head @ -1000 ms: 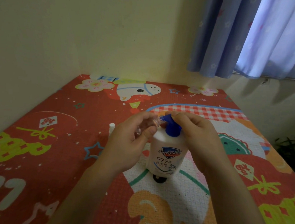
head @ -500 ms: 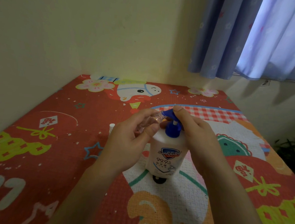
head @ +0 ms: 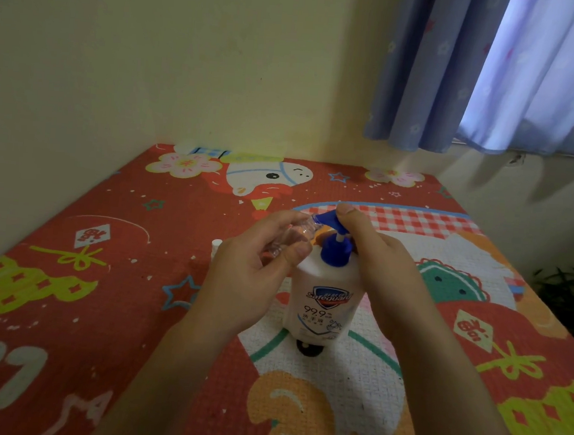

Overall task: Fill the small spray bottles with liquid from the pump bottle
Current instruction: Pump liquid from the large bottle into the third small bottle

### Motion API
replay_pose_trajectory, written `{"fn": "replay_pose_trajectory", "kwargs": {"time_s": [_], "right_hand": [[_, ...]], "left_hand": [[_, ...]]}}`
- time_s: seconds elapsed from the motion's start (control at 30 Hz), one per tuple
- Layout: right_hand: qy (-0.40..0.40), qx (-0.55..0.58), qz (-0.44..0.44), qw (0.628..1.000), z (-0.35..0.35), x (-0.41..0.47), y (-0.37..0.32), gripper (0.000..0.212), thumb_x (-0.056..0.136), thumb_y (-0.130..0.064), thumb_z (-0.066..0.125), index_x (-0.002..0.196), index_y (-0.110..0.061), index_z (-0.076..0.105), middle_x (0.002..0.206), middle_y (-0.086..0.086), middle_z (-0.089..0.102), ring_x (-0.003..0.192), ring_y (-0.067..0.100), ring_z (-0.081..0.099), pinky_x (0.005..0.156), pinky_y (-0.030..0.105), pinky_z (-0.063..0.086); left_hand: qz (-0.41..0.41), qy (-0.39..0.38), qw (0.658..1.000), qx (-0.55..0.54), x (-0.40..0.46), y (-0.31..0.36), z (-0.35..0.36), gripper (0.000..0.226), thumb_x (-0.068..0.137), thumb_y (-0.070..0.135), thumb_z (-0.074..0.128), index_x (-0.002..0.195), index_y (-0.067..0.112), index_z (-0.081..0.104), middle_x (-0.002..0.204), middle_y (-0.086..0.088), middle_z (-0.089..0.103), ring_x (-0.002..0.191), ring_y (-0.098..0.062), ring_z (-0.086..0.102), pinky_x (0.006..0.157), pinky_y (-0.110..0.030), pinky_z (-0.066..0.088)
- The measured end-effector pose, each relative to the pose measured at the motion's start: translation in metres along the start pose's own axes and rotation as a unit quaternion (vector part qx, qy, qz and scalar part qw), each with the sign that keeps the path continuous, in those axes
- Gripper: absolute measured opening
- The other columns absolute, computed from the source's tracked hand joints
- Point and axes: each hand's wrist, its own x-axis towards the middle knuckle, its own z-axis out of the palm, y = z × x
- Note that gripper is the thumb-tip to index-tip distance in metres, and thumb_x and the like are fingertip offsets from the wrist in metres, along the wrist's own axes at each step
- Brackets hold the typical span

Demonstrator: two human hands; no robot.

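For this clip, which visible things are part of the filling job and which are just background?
In use:
- pump bottle, white with blue pump head
- small clear spray bottle, gripped by left hand, mouth at the spout
- right hand, thumb on the pump head
- small white object behind the left hand, possibly a cap

Background:
- patterned mat
- blue curtain
- plant

Left hand (head: 250, 272) holds small bottle (head: 291, 235), seemingly against pump spout (head: 326, 217).

A surface (head: 66, 303) covered by a red cartoon-printed mat was seen. The white pump bottle (head: 323, 302) stood on it; a small white item (head: 216, 245) was set left of that bottle.
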Motion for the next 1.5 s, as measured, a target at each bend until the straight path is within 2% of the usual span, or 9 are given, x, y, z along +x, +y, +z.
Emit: {"fn": "replay_pose_trajectory", "kwargs": {"time_s": [0.2, 0.3, 0.43, 0.5, 0.63, 0.9, 1.0, 1.33, 1.5], "right_hand": [[0.001, -0.012, -0.003, 1.0, -0.0028, -0.001, -0.0001, 0.044, 0.083, -0.063, 0.059, 0.073, -0.026, 0.081, 0.085, -0.003, 0.079, 0.088, 0.022, 0.073, 0.096, 0.051, 0.053], [0.004, -0.018, -0.008, 1.0, -0.0032, -0.0019, -0.0013, 0.043, 0.086, -0.059, 0.059, 0.076, -0.023, 0.08, 0.082, -0.004, 0.079, 0.086, 0.021, 0.073, 0.094, 0.049, 0.055], [0.009, -0.024, -0.011, 1.0, -0.003, -0.0022, -0.0013, 0.046, 0.084, -0.061, 0.059, 0.077, -0.02, 0.08, 0.087, 0.003, 0.078, 0.092, 0.03, 0.072, 0.096, 0.055, 0.053], [0.009, -0.025, -0.011, 1.0, -0.0033, -0.0027, -0.0012, 0.049, 0.084, -0.061, 0.059, 0.08, -0.017, 0.08, 0.09, 0.007, 0.078, 0.094, 0.034, 0.071, 0.096, 0.056, 0.052], [0.008, -0.036, -0.016, 0.999, -0.0047, -0.0029, -0.0009, 0.047, 0.088, -0.057, 0.058, 0.079, -0.016, 0.079, 0.089, 0.006, 0.078, 0.093, 0.032, 0.071, 0.094, 0.053, 0.053], [0.005, -0.046, -0.03, 0.998, -0.0038, -0.0038, -0.0018, 0.046, 0.092, -0.051, 0.058, 0.086, -0.01, 0.078, 0.091, 0.011, 0.076, 0.092, 0.033, 0.07, 0.089, 0.05, 0.055], [0.005, -0.05, -0.035, 0.998, -0.0042, -0.0038, -0.0007, 0.042, 0.093, -0.048, 0.057, 0.083, -0.013, 0.079, 0.088, 0.007, 0.076, 0.091, 0.03, 0.07, 0.088, 0.049, 0.055], [-0.001, -0.046, -0.046, 0.998, -0.0034, -0.0036, -0.0003, 0.04, 0.094, -0.049, 0.056, 0.079, -0.02, 0.079, 0.085, 0.003, 0.076, 0.086, 0.026, 0.07, 0.078, 0.038, 0.056], [-0.008, -0.039, -0.039, 0.998, -0.0022, -0.0033, 0.0008, 0.046, 0.092, -0.058, 0.052, 0.079, -0.024, 0.08, 0.084, -0.002, 0.077, 0.087, 0.023, 0.071, 0.085, 0.04, 0.054]], "left_hand": [[-0.035, 0.004, 0.999, -0.002, 0.0014, 0.0005, -0.0004, 0.035, 0.093, 0.026, 0.07, 0.126, 0.035, 0.062, 0.112, 0.018, 0.073, 0.109, 0.003, 0.066, 0.095, -0.03, 0.055], [-0.041, 0.001, 0.999, -0.005, 0.001, 0.0001, -0.0007, 0.027, 0.093, 0.025, 0.07, 0.119, 0.033, 0.066, 0.11, 0.018, 0.073, 0.109, 0.002, 0.065, 0.098, -0.034, 0.054], [-0.038, -0.004, 0.999, 0.0, 0.0009, 0.0, -0.0014, 0.023, 0.093, 0.024, 0.069, 0.107, 0.042, 0.065, 0.106, 0.02, 0.073, 0.105, 0.002, 0.066, 0.094, -0.029, 0.054], [-0.04, -0.005, 0.999, -0.003, 0.0008, -0.0009, -0.0022, 0.021, 0.093, 0.023, 0.07, 0.109, 0.035, 0.068, 0.107, 0.018, 0.073, 0.105, 0.002, 0.066, 0.093, -0.027, 0.053], [-0.04, -0.01, 0.999, 0.004, 0.001, -0.0025, -0.0032, 0.022, 0.092, 0.024, 0.071, 0.114, 0.028, 0.069, 0.109, 0.016, 0.073, 0.107, 0.001, 0.067, 0.096, -0.032, 0.055], [-0.038, -0.013, 0.999, 0.01, 0.0011, -0.004, -0.0036, 0.02, 0.092, 0.025, 0.071, 0.108, 0.036, 0.068, 0.107, 0.019, 0.073, 0.105, 0.001, 0.067, 0.097, -0.037, 0.055], [-0.04, -0.014, 0.999, 0.013, 0.0014, -0.004, -0.0036, 0.022, 0.091, 0.026, 0.072, 0.106, 0.041, 0.066, 0.107, 0.023, 0.071, 0.106, 0.004, 0.065, 0.098, -0.034, 0.054], [-0.031, -0.018, 0.999, 0.013, 0.0013, -0.0011, -0.0035, 0.017, 0.093, 0.022, 0.07, 0.109, 0.028, 0.07, 0.106, 0.015, 0.073, 0.104, -0.002, 0.067, 0.095, -0.039, 0.055], [-0.021, -0.02, 1.0, 0.004, 0.0019, 0.0012, -0.0036, 0.023, 0.094, 0.025, 0.069, 0.116, 0.03, 0.068, 0.109, 0.018, 0.073, 0.106, 0.0, 0.067, 0.096, -0.033, 0.055]]}}
